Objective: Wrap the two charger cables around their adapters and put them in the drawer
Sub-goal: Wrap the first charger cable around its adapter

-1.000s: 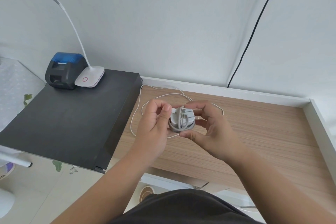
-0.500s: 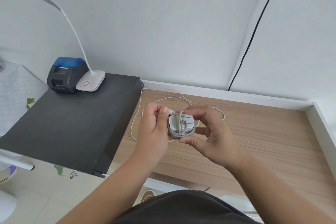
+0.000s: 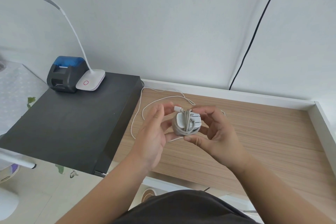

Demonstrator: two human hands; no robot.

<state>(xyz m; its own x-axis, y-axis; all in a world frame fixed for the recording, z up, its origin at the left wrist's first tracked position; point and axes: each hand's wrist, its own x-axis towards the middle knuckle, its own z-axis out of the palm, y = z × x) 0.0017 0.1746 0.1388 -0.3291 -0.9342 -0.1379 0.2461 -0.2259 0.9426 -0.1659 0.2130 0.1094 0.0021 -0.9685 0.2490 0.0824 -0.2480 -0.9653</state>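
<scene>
Clearly, in the head view the first charger is almost bundled: the right hand (image 3: 216,132) has its grip closed on the white adapter (image 3: 187,123), thumb beneath and fingers on the far side, holding it above the wooden bench (image 3: 263,132). The grey cable (image 3: 186,122) is coiled around it, with the plug end (image 3: 177,108) sticking out toward the left hand (image 3: 154,132), whose grip is loosely open and holds nothing that I can make out. Tucking that end in looks like the next move. A second, loose white cable (image 3: 143,112) lies on the bench behind, still unwrapped; its adapter and the drawer are not identifiable.
</scene>
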